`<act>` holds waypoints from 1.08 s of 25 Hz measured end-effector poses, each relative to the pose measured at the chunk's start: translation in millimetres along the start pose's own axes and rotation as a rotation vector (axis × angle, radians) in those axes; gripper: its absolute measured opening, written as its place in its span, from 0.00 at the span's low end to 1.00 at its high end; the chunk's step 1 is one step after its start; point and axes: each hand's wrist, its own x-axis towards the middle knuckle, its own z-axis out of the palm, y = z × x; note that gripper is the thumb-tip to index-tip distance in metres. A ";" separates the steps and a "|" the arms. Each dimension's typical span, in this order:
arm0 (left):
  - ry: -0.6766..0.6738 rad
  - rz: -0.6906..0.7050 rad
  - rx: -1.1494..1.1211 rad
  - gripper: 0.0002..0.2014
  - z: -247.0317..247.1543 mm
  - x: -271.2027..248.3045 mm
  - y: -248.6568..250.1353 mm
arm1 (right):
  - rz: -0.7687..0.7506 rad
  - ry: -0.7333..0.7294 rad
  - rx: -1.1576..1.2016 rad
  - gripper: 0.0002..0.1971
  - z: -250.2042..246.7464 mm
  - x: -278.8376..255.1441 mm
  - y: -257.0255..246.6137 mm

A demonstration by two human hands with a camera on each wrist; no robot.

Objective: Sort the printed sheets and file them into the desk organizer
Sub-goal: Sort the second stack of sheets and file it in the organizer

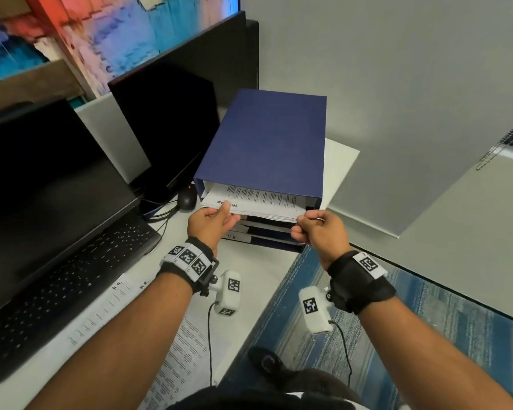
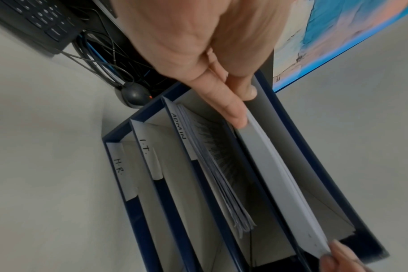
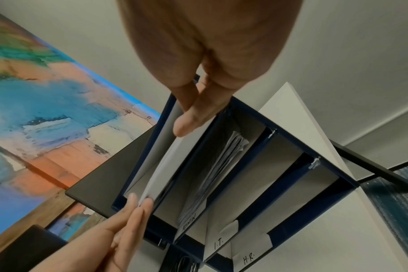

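Sheets, printed, one thin stack (image 1: 258,204), lying flat and part-way into the top slot of the blue desk organizer (image 1: 267,143), near edge still projecting toward the person; organizer stands at the far right corner of the white worktop (image 1: 258,279), four stacked slots opening toward the person, the lower three labelled ADMIN (image 2: 179,127), I.T. (image 2: 144,150) and H.R. (image 2: 118,166), the top label not legible; ADMIN slot already holds a loose sheaf (image 2: 221,174), the I.T. and H.R. slots look bare as far as the wrist views show; left hand (image 1: 211,223) pinches the near left corner of the stack, thumb above and fingers below; right hand (image 1: 317,226) pinches the near right corner likewise, each grip clamped on the paper; handling, judged: light, limp, slick sheet on sheet, apt to sag at the middle and fan or buckle if pushed from one corner only, so hold best kept at both near corners with even pressure, edges squared; orientation: long axis appears to run front to back into the slot, leading short edge inside, print facing up with text lines crossing the slot width; further sheets (image 1: 172,356) lie on the worktop near the person, beside the laptop (image 1: 57,261); computer mouse (image 1: 187,198) just left of the organizer, apart from it.
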 end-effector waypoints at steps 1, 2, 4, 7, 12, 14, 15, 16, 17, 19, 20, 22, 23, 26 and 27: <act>0.011 0.005 -0.012 0.17 2.7 2.8 0.7 | -0.013 0.016 -0.010 0.05 1.1 1.7 -0.5; 0.020 0.012 -0.015 0.18 4.0 5.7 1.0 | -0.022 0.022 -0.020 0.04 1.4 3.3 -0.6; 0.030 0.017 0.013 0.20 4.7 12.8 0.0 | -0.032 0.032 -0.025 0.02 0.5 7.2 0.0; 0.023 0.015 0.050 0.17 6.6 19.0 -2.6 | -0.064 0.048 -0.028 0.02 1.2 10.5 4.0; 0.026 0.019 0.134 0.12 13.1 24.3 2.8 | -0.159 0.023 -0.201 0.10 8.6 16.7 15.4; 0.009 0.027 0.142 0.06 15.8 27.9 9.0 | -0.171 -0.032 -0.273 0.15 9.8 20.0 15.5; -0.008 0.037 0.151 0.05 16.2 29.5 11.7 | -0.169 -0.057 -0.252 0.15 10.9 20.1 14.8; -0.028 0.049 0.182 0.04 15.3 30.1 12.7 | -0.157 -0.065 -0.214 0.16 12.3 19.5 14.7; -0.049 0.062 0.229 0.04 12.7 30.5 12.8 | -0.144 -0.062 -0.174 0.16 13.8 18.5 14.6; -0.088 0.077 0.325 0.03 5.3 28.5 10.9 | -0.125 -0.072 -0.151 0.14 17.6 13.1 12.6; -0.100 0.079 0.358 0.03 -0.4 26.9 9.5 | -0.119 -0.110 -0.178 0.12 21.5 10.7 11.9; -0.114 0.076 0.387 0.02 -13.8 24.0 7.1 | -0.125 -0.248 -0.292 0.08 33.7 6.9 9.6; -0.111 0.074 0.398 0.01 -22.5 22.9 5.9 | -0.142 -0.326 -0.357 0.07 42.7 5.5 9.1; -0.066 0.030 0.369 0.03 -54.5 18.5 3.4 | -0.185 -0.461 -0.467 0.05 75.9 5.4 11.1; -0.048 0.008 0.334 0.03 -65.9 17.0 2.1 | -0.198 -0.487 -0.490 0.06 86.9 6.0 11.9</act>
